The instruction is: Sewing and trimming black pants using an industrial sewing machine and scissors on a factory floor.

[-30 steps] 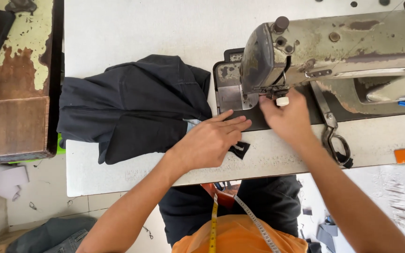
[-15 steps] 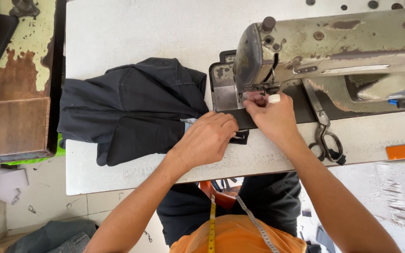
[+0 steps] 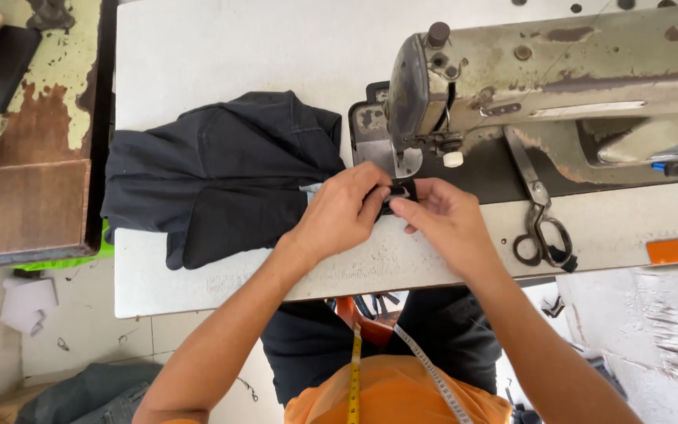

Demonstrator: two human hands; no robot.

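A tape measure [image 3: 355, 369] hangs at the person's chest. Further out, both hands have come together: the right hand [image 3: 441, 216], up at the needle a moment ago, now pinches a small black piece [image 3: 399, 191] with the left hand [image 3: 343, 210], just before the sewing machine [image 3: 512, 86]. The dark garment [image 3: 221, 177] lies unmoved on the surface [image 3: 237, 47]; scissors [image 3: 541, 224] rest right.

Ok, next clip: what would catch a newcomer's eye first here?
Probably the worn, rust-flecked sewing machine at the upper right of the white table. Just below its needle end, the left hand and right hand meet, pinching a small black piece. A dark garment lies bunched to their left, and scissors rest to their right.
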